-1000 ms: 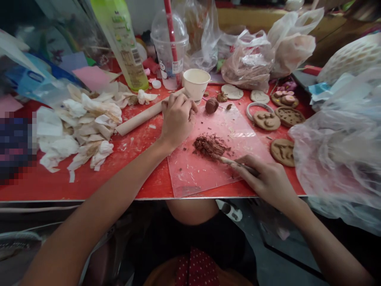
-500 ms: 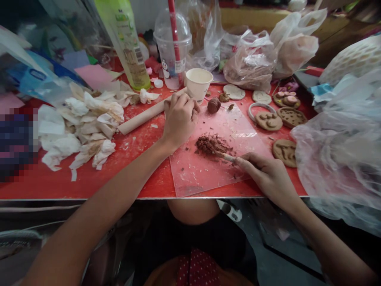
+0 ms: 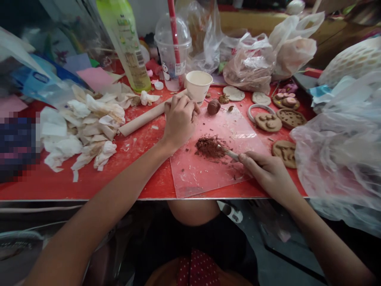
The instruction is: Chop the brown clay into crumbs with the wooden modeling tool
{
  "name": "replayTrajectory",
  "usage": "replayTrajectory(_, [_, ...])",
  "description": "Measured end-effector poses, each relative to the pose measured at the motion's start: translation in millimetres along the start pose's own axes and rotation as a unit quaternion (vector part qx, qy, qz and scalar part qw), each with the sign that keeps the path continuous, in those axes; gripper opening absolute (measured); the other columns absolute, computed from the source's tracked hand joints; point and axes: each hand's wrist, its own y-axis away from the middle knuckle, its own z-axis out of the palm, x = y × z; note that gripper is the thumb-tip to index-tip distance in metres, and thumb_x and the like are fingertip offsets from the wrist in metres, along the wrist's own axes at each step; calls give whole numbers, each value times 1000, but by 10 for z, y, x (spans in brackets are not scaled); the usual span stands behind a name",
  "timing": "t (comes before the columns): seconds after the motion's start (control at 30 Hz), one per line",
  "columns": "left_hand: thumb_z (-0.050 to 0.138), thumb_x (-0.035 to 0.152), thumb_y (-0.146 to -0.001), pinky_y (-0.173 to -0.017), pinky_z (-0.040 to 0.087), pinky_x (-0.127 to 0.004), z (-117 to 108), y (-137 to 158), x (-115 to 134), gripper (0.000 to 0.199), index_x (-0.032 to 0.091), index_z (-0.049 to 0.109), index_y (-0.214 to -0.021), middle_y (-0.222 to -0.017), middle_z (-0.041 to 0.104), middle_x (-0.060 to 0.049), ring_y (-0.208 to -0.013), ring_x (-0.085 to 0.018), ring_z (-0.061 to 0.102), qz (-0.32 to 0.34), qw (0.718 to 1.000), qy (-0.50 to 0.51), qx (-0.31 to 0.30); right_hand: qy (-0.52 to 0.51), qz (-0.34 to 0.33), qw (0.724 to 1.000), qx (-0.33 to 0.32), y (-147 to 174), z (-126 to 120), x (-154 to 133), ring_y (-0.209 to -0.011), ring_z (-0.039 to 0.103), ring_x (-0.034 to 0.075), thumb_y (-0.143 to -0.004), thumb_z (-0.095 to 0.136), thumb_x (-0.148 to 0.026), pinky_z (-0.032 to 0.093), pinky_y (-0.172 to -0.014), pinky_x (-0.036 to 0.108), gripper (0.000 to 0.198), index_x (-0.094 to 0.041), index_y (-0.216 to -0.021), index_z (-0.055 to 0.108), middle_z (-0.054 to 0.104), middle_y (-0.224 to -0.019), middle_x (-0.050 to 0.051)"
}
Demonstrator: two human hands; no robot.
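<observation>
My right hand (image 3: 264, 172) is closed round a slim, pale clay tool (image 3: 231, 154), whose tip reaches into a pile of brown clay crumbs (image 3: 210, 146). The crumbs lie on a clear plastic sheet (image 3: 196, 178). My left hand (image 3: 180, 121) is curled at the sheet's upper left, fingers bent and close together. Whatever it may hold is hidden beneath the fingers. Just behind it stands a white paper cup (image 3: 199, 85), and a pale roller (image 3: 145, 118) runs out to its left. A dark brown ball of clay (image 3: 213, 107) sits to its right.
Crumpled tissues (image 3: 89, 127) are heaped at left. A green bottle (image 3: 127, 51) and a domed plastic cup (image 3: 172, 51) stand at the back. Moulded clay discs (image 3: 268, 121), a ring (image 3: 251, 113) and plastic bags (image 3: 342, 147) lie at right. The table's front edge (image 3: 119, 199) is near.
My right hand has drawn the tool slightly to the right, and its tip has shifted to the upper right side of the crumbs. My left hand is almost unmoved.
</observation>
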Motion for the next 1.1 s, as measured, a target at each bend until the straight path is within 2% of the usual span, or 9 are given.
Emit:
replayTrajectory(0.1, [49,9,-87,-99,37,-48,-4,-4,8,21,22,64,-85,-98,65,-7,-112,-29,50,-8,1000,-5,-13,-42,6,999,16,-27,23,-3,-47,48,10,-88,53,-48,32,-43,24,26,-22,-93,56,60,-64,-2])
replayTrajectory(0.17, [48,9,-87,-99,37,-48,-5,-7,9,20,22,64,-85,-98,65,-7,-111,-29,51,-9,1000,-11,-17,-57,-2,998,18,-39,30,0,-44,44,9,-87,54,-48,29,-41,23,26,-23,-89,52,59,-63,-2])
replayTrajectory(0.27, [48,10,-87,-98,38,-49,-2,-8,3,20,22,64,-85,-98,65,-7,-110,-29,51,-4,1000,-13,-11,-8,-34,999,12,-48,21,8,-44,41,8,-88,53,-47,28,-42,23,29,-22,-73,48,51,-56,-4])
replayTrajectory(0.37, [47,11,-88,-97,39,-49,-1,-7,-5,22,23,65,-84,-97,66,-7,-110,-28,51,4,1000,-13,-4,30,-34,999,8,-32,-7,17,-44,41,9,-89,53,-47,28,-43,23,32,-22,-69,46,45,-51,-5])
replayTrajectory(0.6, [48,8,-87,-97,38,-48,-1,-9,-7,22,22,65,-84,-97,65,-7,-110,-28,51,1,1000,-14,-8,101,4,995,8,143,-177,115,-48,50,12,-88,54,-45,35,-48,25,29,-22,-71,52,60,-59,0])
replayTrajectory(0.7, [48,9,-88,-96,39,-48,0,-10,-7,21,21,65,-83,-96,65,-8,-110,-28,52,6,1000,-16,-2,56,-4,998,31,187,-211,170,-52,50,11,-87,56,-42,35,-48,25,26,-22,-70,52,57,-60,-1])
replayTrajectory(0.87, [48,11,-89,-95,41,-48,-3,-11,-8,21,21,65,-84,-96,66,-7,-108,-28,53,13,1000,-26,-2,-79,-11,993,89,93,-99,122,-53,49,11,-84,62,-38,35,-47,24,16,-22,-84,59,57,-64,-2])
replayTrajectory(0.97, [47,11,-89,-95,41,-48,-6,-8,-7,21,21,64,-84,-95,66,-7,-108,-28,53,12,1000,-26,0,-72,-26,995,69,-4,-12,73,-57,51,11,-83,63,-32,37,-50,24,11,-22,-80,59,60,-68,0])
replayTrajectory(1.1, [48,11,-89,-97,40,-47,-8,-5,-1,20,21,65,-85,-95,65,-6,-109,-28,52,10,1000,-22,-3,-33,-44,998,36,-55,53,78,-59,51,10,-84,61,-30,38,-53,23,19,-20,-70,54,57,-65,-2])
